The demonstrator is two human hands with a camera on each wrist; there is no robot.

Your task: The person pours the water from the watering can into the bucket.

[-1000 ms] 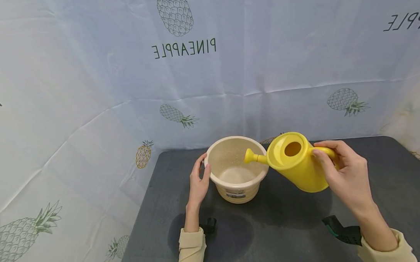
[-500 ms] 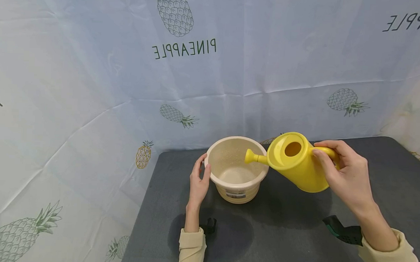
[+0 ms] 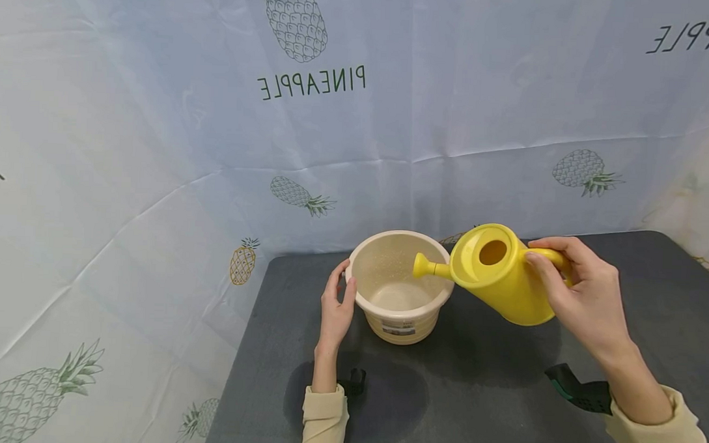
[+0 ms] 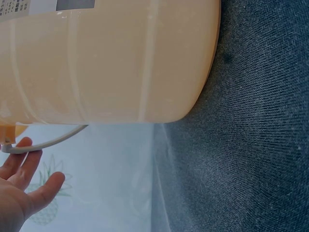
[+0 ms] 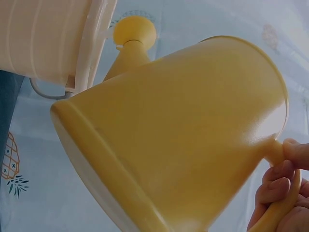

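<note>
A cream bucket (image 3: 402,327) stands upright on the table. My left hand (image 3: 336,312) rests against the left side of its rim, fingers and thumb spread. In the left wrist view, fingers (image 4: 30,164) touch the rim near the end of the bucket's grey handle (image 4: 53,141), one finger held apart. My right hand (image 3: 589,301) grips the handle of a yellow watering can (image 3: 505,285), raised beside the bucket. The can leans left, its rose (image 3: 421,265) over the bucket's opening. Small droplets or bubbles speckle the bucket's inner wall. In the right wrist view, fingers (image 5: 275,191) wrap the can's handle.
A dark grey cloth-covered table (image 3: 471,408) lies under everything. Behind and to the left hangs a pale curtain (image 3: 176,111) with pineapple prints, close to the table's far edge. Black straps (image 3: 583,389) sit on the wrists.
Almost nothing differs. The watering can and my right hand have shifted very slightly, while the bucket and my left hand keep their places.
</note>
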